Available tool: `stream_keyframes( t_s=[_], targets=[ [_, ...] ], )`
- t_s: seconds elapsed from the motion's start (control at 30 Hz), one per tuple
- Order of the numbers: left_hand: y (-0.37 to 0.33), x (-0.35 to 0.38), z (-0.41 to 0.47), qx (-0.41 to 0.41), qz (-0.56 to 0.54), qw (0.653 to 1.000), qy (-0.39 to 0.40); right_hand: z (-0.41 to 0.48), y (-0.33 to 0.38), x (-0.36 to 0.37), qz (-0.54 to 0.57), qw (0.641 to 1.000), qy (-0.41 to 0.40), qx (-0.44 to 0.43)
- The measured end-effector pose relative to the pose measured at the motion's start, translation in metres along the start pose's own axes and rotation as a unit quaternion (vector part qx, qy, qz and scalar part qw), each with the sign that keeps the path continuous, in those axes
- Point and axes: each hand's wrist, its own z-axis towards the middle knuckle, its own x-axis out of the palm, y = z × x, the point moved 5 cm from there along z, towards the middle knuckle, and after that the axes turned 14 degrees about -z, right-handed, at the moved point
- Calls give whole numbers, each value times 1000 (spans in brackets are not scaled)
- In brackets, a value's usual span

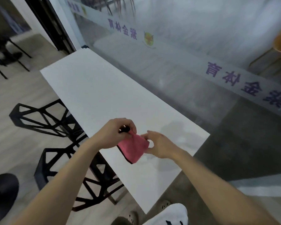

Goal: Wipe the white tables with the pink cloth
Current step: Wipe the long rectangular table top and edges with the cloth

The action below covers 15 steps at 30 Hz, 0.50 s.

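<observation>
A long white table (94, 88) runs from the near right to the far left beside a glass wall. Above its near end, the pink cloth (133, 149) with a black hem hangs folded between my hands. My left hand (115, 133) pinches the cloth's upper corner with curled fingers. My right hand (159, 146) holds the cloth's right edge between thumb and fingers. The cloth seems lifted slightly off the tabletop.
Two black wire-frame chairs (44, 117) stand tucked along the table's left side. The glass wall (185, 46) with purple lettering borders the right side. A black chair and someone's legs (5, 56) are at the far left. My shoes (172, 210) show below the table's near corner.
</observation>
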Motion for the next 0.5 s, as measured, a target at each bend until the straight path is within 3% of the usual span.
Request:
stream_keyframes(
  t_s=[0.07,0.2,0.3,0.4,0.47,0.5],
  targets=[
    [2,-18,-5,9,4,1000,-25,-5,5,-1,29,998,-29,54],
    [20,-58,-14,14,7,995,-100,-7,21,-1,-19,992,-59,112],
    [44,-96,-24,19,-1,988,-156,2,38,-2,16,971,-119,206],
    [78,-124,-34,10,7,988,-152,17,68,15,10,961,-107,256],
    [95,-133,-41,19,3,991,-132,21,90,32,82,943,-107,304],
    [101,-136,-45,28,-7,993,-118,21,101,44,175,921,-123,324]
  ],
)
